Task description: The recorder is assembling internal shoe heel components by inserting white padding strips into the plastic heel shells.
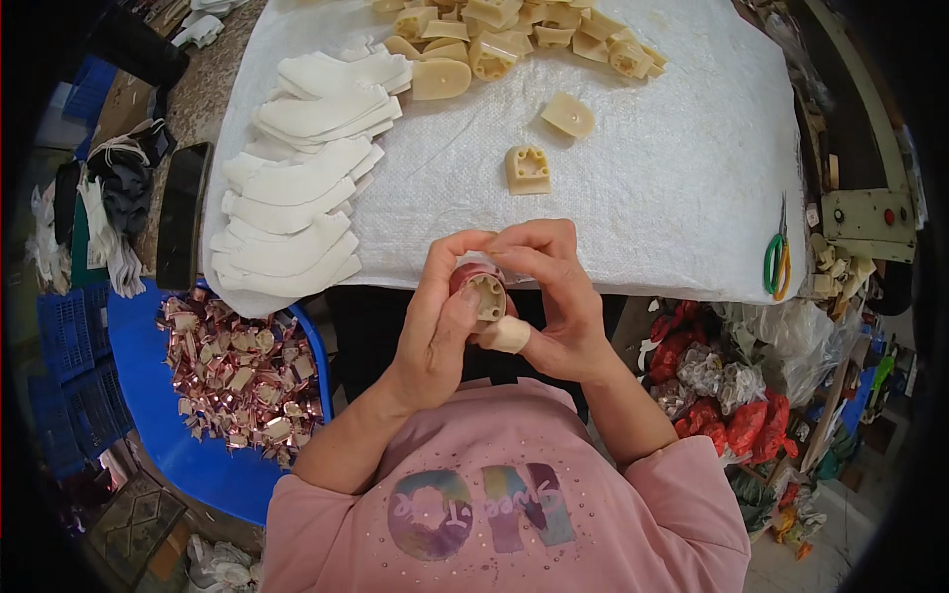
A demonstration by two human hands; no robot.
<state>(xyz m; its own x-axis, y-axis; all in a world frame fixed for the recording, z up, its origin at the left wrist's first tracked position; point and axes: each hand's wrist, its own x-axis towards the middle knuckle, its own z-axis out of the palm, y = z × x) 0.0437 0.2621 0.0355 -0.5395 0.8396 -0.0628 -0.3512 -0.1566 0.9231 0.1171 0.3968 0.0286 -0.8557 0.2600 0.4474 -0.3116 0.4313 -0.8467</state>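
Close to my body, just off the table's front edge, both hands are closed on a small shoe heel (487, 296). Its hollow, beige ribbed end faces up, and a shiny pinkish-red covering shows round its side. My left hand (435, 321) grips it from the left, thumb on the side near the rim. My right hand (563, 296) has its fingers over the far side, and the thumb, wrapped in a beige finger cover (506, 335), presses from the near side. Part of the heel is hidden by fingers. Beyond my hands lie a bare beige heel (529, 171) and another one (568, 116).
Bare heels (492, 54) are piled at the far edge of the white-sheeted table (652, 198). Curved white pieces (297, 178) lie in overlapping rows at left, beside a phone (184, 215). Scissors (777, 259) rest at right. A blue tub (148, 371) holds shiny pink-covered heels (242, 381).
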